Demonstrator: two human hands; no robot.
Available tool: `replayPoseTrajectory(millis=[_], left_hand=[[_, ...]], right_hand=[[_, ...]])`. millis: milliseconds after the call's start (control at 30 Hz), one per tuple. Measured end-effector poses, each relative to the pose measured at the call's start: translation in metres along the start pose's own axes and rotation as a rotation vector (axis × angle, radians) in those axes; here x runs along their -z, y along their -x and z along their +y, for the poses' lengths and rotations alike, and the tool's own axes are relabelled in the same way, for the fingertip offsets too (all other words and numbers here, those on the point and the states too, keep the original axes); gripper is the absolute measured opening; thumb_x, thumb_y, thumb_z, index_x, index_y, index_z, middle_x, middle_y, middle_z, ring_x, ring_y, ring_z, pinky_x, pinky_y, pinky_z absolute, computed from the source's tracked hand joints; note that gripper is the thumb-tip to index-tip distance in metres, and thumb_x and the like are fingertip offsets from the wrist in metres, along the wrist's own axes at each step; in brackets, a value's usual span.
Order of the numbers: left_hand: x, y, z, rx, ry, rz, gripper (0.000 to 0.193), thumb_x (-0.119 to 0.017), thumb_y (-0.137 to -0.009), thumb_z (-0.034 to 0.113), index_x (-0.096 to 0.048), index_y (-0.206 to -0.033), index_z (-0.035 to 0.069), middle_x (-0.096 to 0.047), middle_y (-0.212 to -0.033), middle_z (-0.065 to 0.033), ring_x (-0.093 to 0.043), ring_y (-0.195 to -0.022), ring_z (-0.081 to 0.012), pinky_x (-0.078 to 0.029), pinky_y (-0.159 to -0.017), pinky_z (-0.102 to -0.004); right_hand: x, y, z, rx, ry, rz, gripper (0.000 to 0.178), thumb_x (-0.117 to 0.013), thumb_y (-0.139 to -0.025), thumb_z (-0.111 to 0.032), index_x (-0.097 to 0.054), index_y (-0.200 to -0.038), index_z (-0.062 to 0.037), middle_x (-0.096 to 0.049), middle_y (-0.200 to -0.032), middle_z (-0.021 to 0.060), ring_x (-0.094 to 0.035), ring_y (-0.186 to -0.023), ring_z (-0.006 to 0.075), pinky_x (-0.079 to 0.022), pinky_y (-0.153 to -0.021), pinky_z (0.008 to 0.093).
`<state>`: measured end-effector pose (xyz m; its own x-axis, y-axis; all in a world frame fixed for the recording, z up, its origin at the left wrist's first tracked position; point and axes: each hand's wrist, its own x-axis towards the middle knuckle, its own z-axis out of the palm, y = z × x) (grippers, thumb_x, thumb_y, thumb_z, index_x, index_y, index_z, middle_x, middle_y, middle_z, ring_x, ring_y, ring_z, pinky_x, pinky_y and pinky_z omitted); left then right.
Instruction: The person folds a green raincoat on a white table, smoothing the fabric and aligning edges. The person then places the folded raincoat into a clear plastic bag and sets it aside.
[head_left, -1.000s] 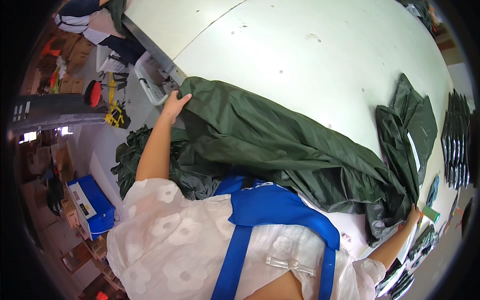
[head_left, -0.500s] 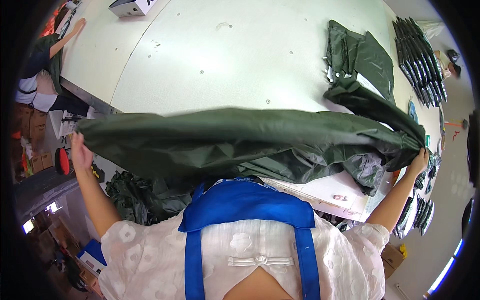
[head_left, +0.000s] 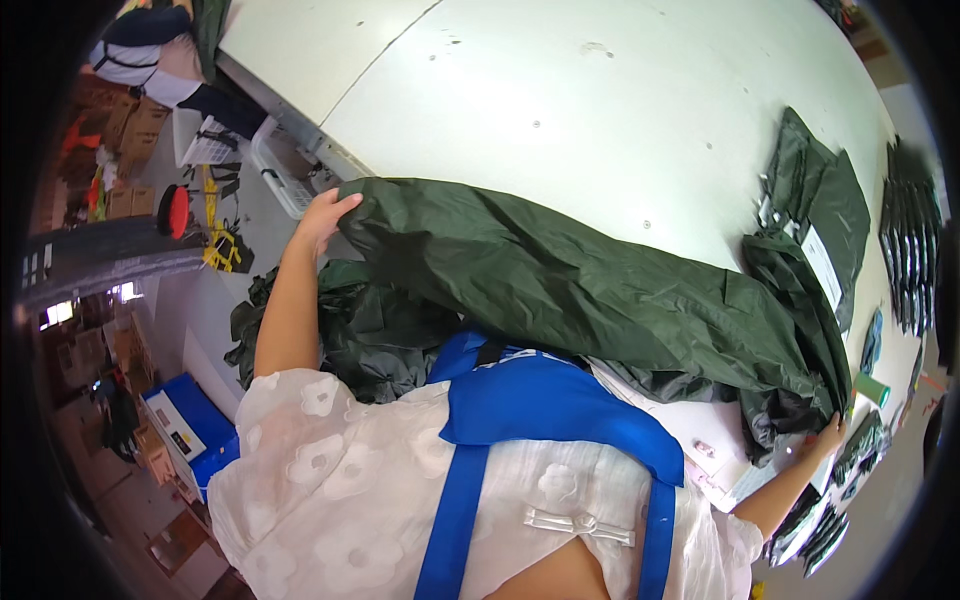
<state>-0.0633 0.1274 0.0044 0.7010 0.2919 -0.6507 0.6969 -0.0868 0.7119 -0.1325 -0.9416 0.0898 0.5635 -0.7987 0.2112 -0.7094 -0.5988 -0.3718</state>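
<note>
A long sheet of dark green, slightly shiny fabric [head_left: 560,270] stretches across in front of me, folded lengthwise and wrinkled. My left hand [head_left: 328,215] grips its left end by the table edge, thumb on top. At the lower right, my right hand [head_left: 832,435] has its fingers closed on the other end, where the cloth bunches up. More crumpled dark green fabric [head_left: 375,325] hangs below the left part, beside my left forearm. Beyond the right end lies a folded dark green pile [head_left: 835,205] with a white paper [head_left: 820,265] on it.
A big pale table [head_left: 480,100] spreads ahead. Stacked dark shiny packages [head_left: 908,240] stand at its right, with a green roll [head_left: 872,390] nearer. Another person [head_left: 150,55] is at the far left. White baskets [head_left: 282,170] and a blue box [head_left: 205,425] are at the left.
My view has turned, so the table and pile shift rightward. The fabric, before blurred and raised level, now slopes down to the right and lies flatter, both hands still on its ends.
</note>
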Motion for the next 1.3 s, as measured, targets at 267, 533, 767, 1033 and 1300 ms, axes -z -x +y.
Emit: replayPoseTrajectory(millis=[267,533,767,1033,1300], left_hand=[[0.064,0.006,0.032,-0.256,-0.267,0.097,0.046,-0.071,-0.074,0.01,-0.052,-0.116,0.009,-0.053,-0.082,0.0027,-0.05,-0.072,-0.0089,-0.041,-0.063,-0.0253],[0.155,0.053,0.232,-0.68,-0.349,0.317,0.026,-0.062,-0.09,0.011,-0.054,-0.115,0.011,-0.057,-0.096,0.0032,-0.052,-0.083,-0.0047,-0.042,-0.077,-0.021],[0.139,0.082,0.337,-0.768,-0.203,0.457,0.017,-0.064,-0.09,0.025,-0.059,-0.107,0.022,-0.04,-0.067,0.0134,-0.026,-0.047,0.0036,-0.013,-0.04,-0.0169],[0.019,-0.078,0.432,-0.66,0.091,0.313,0.034,-0.059,-0.093,0.025,-0.047,-0.121,0.01,-0.062,-0.081,-0.0018,-0.062,-0.063,-0.0116,-0.049,-0.05,-0.019],[-0.162,-0.19,0.541,-1.055,0.019,0.365,0.05,-0.058,-0.092,0.023,-0.035,-0.134,0.008,-0.047,-0.133,-0.0188,-0.051,-0.118,-0.0298,-0.046,-0.094,-0.0399]], right_hand=[[0.048,-0.089,0.025,0.397,0.68,-0.19,0.043,-0.045,-0.093,-0.036,-0.065,-0.105,0.0008,-0.064,-0.1,0.027,-0.06,-0.094,0.0448,-0.047,-0.081,0.05],[0.155,-0.174,-0.038,-0.043,-1.081,-0.027,0.028,-0.037,-0.097,-0.012,-0.053,-0.115,0.0035,-0.057,-0.11,0.0176,-0.058,-0.1,0.0291,-0.052,-0.085,0.0411],[0.174,0.021,-0.165,0.073,-1.002,0.769,0.035,-0.039,-0.094,-0.009,-0.044,-0.111,0.0211,-0.056,-0.108,0.0337,-0.062,-0.092,0.0448,-0.058,-0.082,0.0486],[0.112,-0.151,-0.136,0.231,-1.089,0.512,0.032,-0.044,-0.088,-0.009,-0.054,-0.112,0.0094,-0.062,-0.106,0.0214,-0.063,-0.089,0.0316,-0.057,-0.073,0.0398],[-0.009,-0.273,-0.352,0.37,-0.812,0.304,0.041,-0.057,-0.091,-0.021,-0.051,-0.119,0.0079,-0.059,-0.116,0.0175,-0.058,-0.1,0.0252,-0.046,-0.085,0.0331]])
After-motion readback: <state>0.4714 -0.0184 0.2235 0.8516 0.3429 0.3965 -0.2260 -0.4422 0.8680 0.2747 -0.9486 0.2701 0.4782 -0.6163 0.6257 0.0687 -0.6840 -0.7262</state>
